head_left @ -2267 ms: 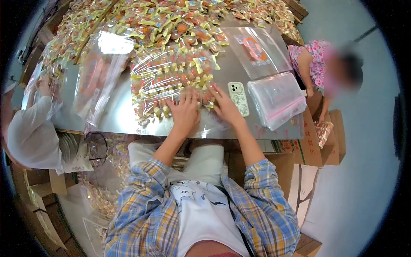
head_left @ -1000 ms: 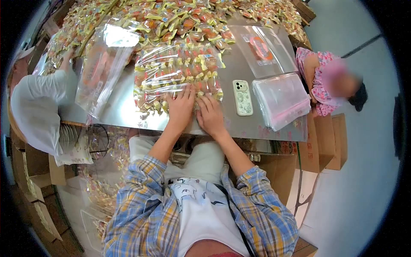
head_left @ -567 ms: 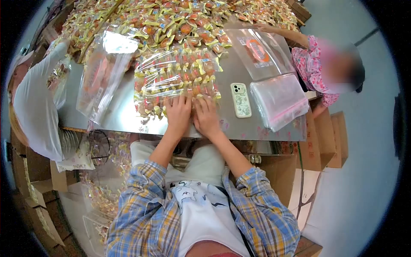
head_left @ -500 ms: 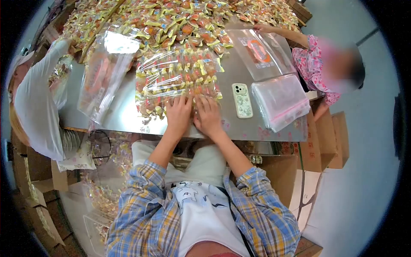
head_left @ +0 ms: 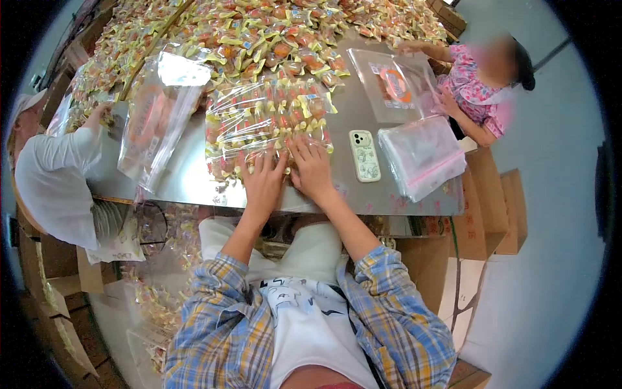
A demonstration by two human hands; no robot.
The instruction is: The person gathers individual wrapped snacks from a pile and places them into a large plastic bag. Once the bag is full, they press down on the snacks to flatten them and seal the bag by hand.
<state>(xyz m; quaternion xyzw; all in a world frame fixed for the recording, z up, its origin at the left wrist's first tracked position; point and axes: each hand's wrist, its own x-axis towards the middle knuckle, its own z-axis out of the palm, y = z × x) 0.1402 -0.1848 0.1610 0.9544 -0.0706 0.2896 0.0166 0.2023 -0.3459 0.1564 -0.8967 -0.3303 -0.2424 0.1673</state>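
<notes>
A clear bag filled with rows of small wrapped items (head_left: 265, 113) lies flat on the metal table, its film wrinkled and shiny. My left hand (head_left: 264, 181) rests on its near edge, fingers spread. Beside it, my right hand (head_left: 310, 170) presses on the near right part of the bag, its fingers stretched out. To the right lies a phone in a pale green case (head_left: 365, 156). Printed clear bags (head_left: 152, 123) are on the left of the filled bag.
A heap of wrapped items (head_left: 259, 32) covers the table's far side. A stack of clear bags (head_left: 421, 155) and printed bags (head_left: 392, 87) lie at right. One person (head_left: 473, 84) stands right, another (head_left: 58, 175) left. Cardboard boxes (head_left: 483, 207) stand at lower right.
My left hand has moved a little left and nearer, with its fingers spreading. The right person has leaned over the printed bags. The left person's arm now reaches onto the table.
</notes>
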